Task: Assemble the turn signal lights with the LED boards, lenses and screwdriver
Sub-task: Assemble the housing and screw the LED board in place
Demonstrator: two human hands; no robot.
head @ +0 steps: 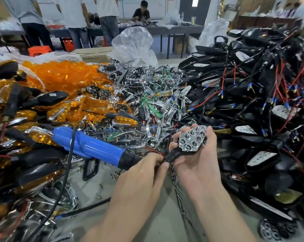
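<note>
Chrome-faced side up, the turn signal light (pixel 192 138) sits in our right hand (pixel 196 165), fingers curled round its black housing. Our left hand (pixel 144 172) pinches the end of its stalk (pixel 174 155), so both hands are clamped on the one piece above the desk's (pixel 161 227) near edge. Key thing next, we reckon: the blue screwdriver (pixel 91 145) lies on the desk off to our left, long axis running from the far-left side toward the hands, nose almost at the left hand. Left's nearer, easy.
</note>
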